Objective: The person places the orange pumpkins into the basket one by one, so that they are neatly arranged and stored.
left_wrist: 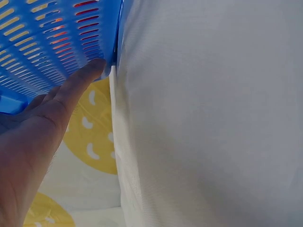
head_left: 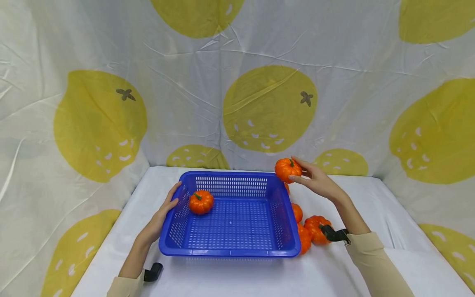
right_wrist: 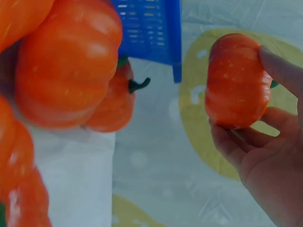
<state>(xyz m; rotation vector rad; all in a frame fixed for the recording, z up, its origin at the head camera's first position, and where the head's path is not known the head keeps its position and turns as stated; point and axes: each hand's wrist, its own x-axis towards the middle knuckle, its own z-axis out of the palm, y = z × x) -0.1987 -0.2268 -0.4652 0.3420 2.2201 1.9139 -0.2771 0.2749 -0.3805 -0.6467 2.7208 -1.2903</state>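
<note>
My right hand [head_left: 318, 180] holds a small orange toy pumpkin [head_left: 285, 170] with a green stem, up over the far right corner of the blue plastic basket [head_left: 230, 252]. In the right wrist view, thumb and fingers pinch this pumpkin [right_wrist: 238, 82] from opposite sides. My left hand [head_left: 162, 215] rests against the basket's left side, its fingers fairly straight along the outer wall. The left wrist view shows a digit touching the slotted wall [left_wrist: 57, 42]. Inside the basket, near its left wall, sits another pumpkin [head_left: 201, 203].
Several more orange pumpkins [head_left: 315, 229] lie on the white-covered table [head_left: 208, 278] along the basket's right side, partly hidden by it. A pale cloth [head_left: 185, 107] printed with yellow lemons hangs behind and at both sides.
</note>
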